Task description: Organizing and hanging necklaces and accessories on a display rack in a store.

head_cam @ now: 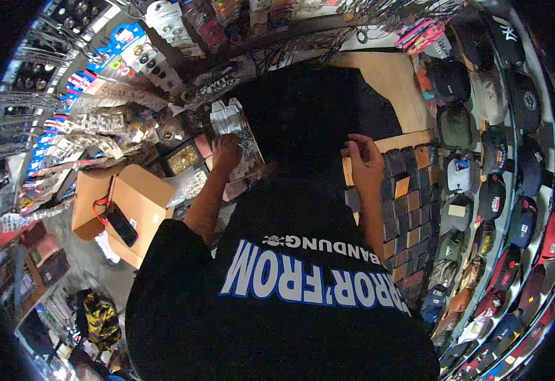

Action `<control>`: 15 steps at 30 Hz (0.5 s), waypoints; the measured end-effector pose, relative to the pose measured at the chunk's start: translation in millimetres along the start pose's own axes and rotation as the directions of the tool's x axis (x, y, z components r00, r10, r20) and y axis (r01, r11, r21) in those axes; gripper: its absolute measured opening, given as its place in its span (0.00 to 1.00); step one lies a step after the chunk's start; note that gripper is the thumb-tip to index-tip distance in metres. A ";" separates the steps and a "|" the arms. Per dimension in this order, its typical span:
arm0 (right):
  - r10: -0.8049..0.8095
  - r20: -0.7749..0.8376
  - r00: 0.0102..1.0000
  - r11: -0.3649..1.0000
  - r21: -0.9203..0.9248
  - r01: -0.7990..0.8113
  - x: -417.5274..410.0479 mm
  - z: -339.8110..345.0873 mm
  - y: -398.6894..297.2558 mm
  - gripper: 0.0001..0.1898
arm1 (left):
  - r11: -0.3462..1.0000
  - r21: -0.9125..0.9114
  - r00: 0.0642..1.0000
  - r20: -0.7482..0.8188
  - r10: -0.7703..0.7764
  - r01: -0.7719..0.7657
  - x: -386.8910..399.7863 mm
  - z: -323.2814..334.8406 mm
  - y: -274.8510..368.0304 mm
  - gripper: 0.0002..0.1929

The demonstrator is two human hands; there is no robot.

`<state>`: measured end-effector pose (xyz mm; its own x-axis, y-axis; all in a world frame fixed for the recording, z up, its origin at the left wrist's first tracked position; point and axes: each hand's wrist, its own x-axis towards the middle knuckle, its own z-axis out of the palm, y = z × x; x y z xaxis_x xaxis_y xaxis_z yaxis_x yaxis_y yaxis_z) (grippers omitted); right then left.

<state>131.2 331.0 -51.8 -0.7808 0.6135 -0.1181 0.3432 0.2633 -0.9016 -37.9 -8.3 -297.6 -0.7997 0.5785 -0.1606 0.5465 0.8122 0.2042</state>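
Observation:
My left hand [228,151] rests at the near left side of a shallow tray of small silvery items [251,152], fingers curled down over it. Whether those fingers grip anything is hidden. Small clear packets [227,116] lie at the tray's far end. My right hand [367,155] is raised at the left edge of the wallet display, thumb and fingers bent close together. Something small and dark shows by its fingertips, too unclear to name. Beside my left hand lie a pink wallet [203,145] and a dark box of gold-coloured pieces [183,159].
An open cardboard box [139,209] with a smartphone [122,225] on it stands at left. Rows of wallets [408,209] fill the right side, with shelves of caps [491,190] beyond. Packaged accessories [101,124] hang at far left. A black cloth-like surface [315,109] lies ahead.

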 end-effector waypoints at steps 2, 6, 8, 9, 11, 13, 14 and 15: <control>0.028 -0.008 1.000 0.999 0.022 -0.028 -2.2 1.5 2.3 0.13 | 0.996 -0.084 0.999 -0.040 0.029 -0.032 4.3 -2.9 6.3 0.18; 0.018 0.025 1.000 0.999 0.033 -0.018 -11.8 8.6 -7.4 0.12 | 0.992 0.122 0.999 -0.025 0.032 -0.029 12.1 35.3 -3.4 0.18; 0.032 0.012 0.999 0.999 0.040 -0.033 -17.0 8.5 -9.2 0.12 | 0.985 0.168 0.999 -0.013 0.032 -0.029 13.3 44.1 -5.4 0.18; 0.031 0.020 0.999 0.999 0.009 -0.032 -18.0 5.2 -7.6 0.12 | 0.978 0.204 0.999 0.022 0.025 -0.029 19.0 42.6 0.3 0.18; 0.034 0.018 0.999 0.999 -0.023 -0.034 -21.3 2.4 -4.8 0.12 | 0.970 0.240 0.998 0.057 0.027 -0.040 25.5 37.2 7.0 0.17; 0.022 0.007 1.000 1.000 -0.002 -0.022 -25.0 2.1 -1.7 0.13 | 0.988 0.150 0.996 0.072 -0.053 0.041 27.9 29.1 8.6 0.15; 0.024 -0.008 1.000 1.000 -0.007 -0.024 -27.3 0.0 0.8 0.13 | 0.992 0.125 0.998 -0.064 -0.021 0.029 20.0 19.9 13.1 0.11; 0.026 -0.019 0.999 1.000 0.009 -0.026 -29.9 -2.3 0.9 0.13 | 0.992 0.125 0.998 -0.069 -0.006 0.015 20.3 6.8 15.7 0.11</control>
<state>156.0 314.6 -48.0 -0.7613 0.6344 -0.1338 0.3588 0.2404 -0.9019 -43.9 16.7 -304.2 -0.8184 0.5669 -0.0944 0.5614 0.8237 0.0797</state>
